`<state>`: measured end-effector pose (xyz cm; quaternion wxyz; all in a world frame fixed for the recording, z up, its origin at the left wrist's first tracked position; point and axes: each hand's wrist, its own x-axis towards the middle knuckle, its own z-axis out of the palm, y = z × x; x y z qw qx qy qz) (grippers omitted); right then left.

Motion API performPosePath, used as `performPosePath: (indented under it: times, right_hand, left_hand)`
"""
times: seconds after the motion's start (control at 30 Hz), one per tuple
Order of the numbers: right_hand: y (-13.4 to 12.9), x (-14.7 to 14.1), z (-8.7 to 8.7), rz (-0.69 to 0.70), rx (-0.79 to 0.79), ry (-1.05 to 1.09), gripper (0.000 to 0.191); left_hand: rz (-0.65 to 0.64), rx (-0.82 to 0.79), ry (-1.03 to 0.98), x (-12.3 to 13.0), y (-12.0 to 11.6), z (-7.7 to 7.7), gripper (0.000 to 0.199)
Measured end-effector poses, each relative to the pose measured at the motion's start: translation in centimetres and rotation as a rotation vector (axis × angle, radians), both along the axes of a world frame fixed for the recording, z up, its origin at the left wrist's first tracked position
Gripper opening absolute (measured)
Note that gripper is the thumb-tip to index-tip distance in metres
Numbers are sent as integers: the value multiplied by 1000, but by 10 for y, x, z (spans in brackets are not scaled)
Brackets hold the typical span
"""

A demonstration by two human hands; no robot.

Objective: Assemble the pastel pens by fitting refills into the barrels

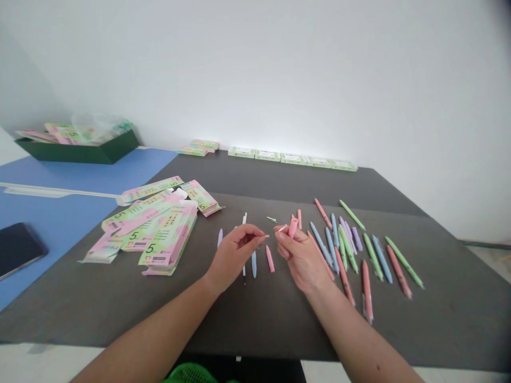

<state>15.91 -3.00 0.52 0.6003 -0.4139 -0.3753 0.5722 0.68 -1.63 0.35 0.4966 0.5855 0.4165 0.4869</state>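
Over the middle of the dark table, my left hand (pixel 241 250) pinches a tiny pale pink piece (pixel 267 236) between thumb and fingertips; its kind is too small to tell. Facing it, my right hand (pixel 301 252) is closed on a pink pen barrel (pixel 293 227), its upper end sticking up past the fingers. A thin pinkish-white piece (pixel 282 228) also shows at the right fingertips. Below and between the hands lie a pink pen part (pixel 270 259) and a blue pen part (pixel 254 264). White pen refills (pixel 244 271) lie partly behind my left hand.
Pink, blue, green and purple pens (pixel 347 242) lie scattered at the right. A pile of printed pen boxes (pixel 167 234) is on the left. Several flat boxes (pixel 293 159) line the back. A dark green tray (pixel 80 153) and a phone (pixel 19 249) are at far left.
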Motion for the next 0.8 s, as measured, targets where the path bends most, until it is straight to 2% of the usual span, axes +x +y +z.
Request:
performPosePath:
  times: [0.2,0.43,0.8]
  right_hand:
    - [-2,-5,-4,32,-5,-20,13]
    - [-2,-12,-6,2,-8,-4,13]
    - [0,-14,-10,59,-58,200,17]
  left_hand:
    - [-30,-89,-97,5,-1,-6,17]
    - [-22,-145,-175,6,0,-3,16]
    - [-7,-149,-206,9,-2,-2,19]
